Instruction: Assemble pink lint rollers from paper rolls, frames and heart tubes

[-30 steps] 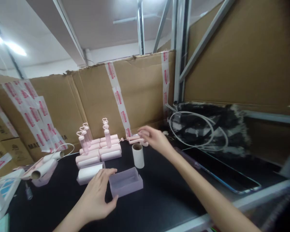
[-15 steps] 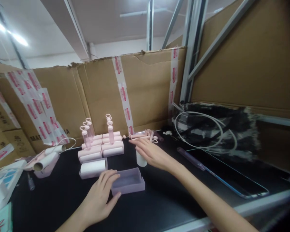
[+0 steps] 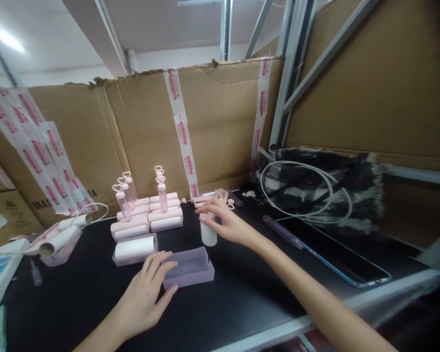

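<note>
Left hand lies flat on the black table, fingers loosely spread and clamped on nothing, tips touching the near-left edge of the open lilac tray. Tray sits empty, just past the hand at its 1 o'clock. At the tray's 10 o'clock, just beside it — a white roll in a second tray. At the tray's 1 o'clock the right hand has its fingers closed round the top of the upright white roll, which stands on the table. Farther back, at 11 o'clock from that roll, stacked pink rollers with heart-topped handles. At 3 o'clock, a flat dark panel; behind it a black bag with white tubing. Cardboard wall closes the rear.
</note>
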`<state>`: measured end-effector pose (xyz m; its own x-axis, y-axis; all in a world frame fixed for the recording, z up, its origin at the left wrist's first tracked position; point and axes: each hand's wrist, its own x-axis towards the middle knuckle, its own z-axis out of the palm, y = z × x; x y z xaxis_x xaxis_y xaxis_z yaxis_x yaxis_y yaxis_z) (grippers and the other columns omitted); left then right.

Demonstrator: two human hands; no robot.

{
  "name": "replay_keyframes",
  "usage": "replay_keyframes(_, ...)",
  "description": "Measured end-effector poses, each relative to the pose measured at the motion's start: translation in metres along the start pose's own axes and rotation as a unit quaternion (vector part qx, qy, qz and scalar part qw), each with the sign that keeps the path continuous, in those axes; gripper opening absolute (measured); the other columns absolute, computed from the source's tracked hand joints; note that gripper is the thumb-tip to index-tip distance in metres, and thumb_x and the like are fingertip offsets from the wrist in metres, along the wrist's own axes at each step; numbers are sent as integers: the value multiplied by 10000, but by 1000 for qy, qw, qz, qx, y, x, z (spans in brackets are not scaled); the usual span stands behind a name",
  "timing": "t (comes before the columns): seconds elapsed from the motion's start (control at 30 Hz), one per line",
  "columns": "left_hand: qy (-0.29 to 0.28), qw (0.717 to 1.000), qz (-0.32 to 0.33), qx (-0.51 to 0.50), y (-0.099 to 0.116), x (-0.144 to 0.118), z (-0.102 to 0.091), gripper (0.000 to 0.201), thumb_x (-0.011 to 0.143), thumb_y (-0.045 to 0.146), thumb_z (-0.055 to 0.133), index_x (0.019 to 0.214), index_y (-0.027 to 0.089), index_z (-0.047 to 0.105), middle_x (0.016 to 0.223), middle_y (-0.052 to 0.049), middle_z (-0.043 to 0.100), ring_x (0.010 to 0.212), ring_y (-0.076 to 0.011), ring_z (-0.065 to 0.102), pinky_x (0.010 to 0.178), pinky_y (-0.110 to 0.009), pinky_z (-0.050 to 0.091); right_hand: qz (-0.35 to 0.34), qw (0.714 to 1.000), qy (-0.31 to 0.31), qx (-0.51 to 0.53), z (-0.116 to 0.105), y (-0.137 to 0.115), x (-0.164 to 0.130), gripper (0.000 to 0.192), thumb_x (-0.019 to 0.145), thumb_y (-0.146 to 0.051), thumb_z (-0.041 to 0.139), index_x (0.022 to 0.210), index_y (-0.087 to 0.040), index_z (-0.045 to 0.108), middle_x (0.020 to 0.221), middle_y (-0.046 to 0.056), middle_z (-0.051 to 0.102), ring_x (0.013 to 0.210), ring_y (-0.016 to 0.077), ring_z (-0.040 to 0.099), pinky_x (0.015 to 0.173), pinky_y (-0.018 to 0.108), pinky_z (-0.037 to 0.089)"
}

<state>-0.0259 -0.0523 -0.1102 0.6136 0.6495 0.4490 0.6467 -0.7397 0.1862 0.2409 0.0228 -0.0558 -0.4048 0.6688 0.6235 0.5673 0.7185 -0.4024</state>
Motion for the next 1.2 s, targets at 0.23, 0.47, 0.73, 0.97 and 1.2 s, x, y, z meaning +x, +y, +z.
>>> replay_keyframes(0.23,-5,999,-33,-42,-3,-2,-1,389,853,281,499,1232,236,421,1266,-108,499,1213,-249,453,992,-458,433,-14,994,-21,-105,4,1,-4,383,844,-327,556,1217,-241,560,1096,131,523,1081,300,478,950,495,362)
replay_keyframes(0.47,74,987,-57,-131,10,25,-20,686,795,309,590,1368,238,218,1403,-138,341,1319,-301,301,1063,-550,276,76,972,99,198,4,-28,-2,346,860,-402,513,1166,-244,479,1114,71,515,1013,211,500,894,357,414)
replay_keyframes(0.73,-117,805,-119,-569,46,105,-49,918,673,337,694,1401,318,135,1360,-140,396,956,-259,617,794,-408,506,225,821,122,510,6,-37,2,291,772,-463,609,846,-200,509,796,-7,534,700,128,512,626,230,433)
replay_keyframes(0.97,-91,698,-202,-681,56,138,-40,543,798,463,574,1234,200,384,960,-90,611,703,-199,654,619,-348,540,203,851,102,475,-2,-25,3,341,779,-514,586,885,-194,535,729,-19,551,620,120,503,570,234,422)
replay_keyframes(1.2,283,840,-102,-451,42,139,-20,405,848,401,538,1138,223,319,1178,-106,513,1018,-188,585,876,-355,485,275,701,181,633,3,-30,4,186,884,-337,434,858,-196,552,873,37,626,812,144,596,729,258,477)
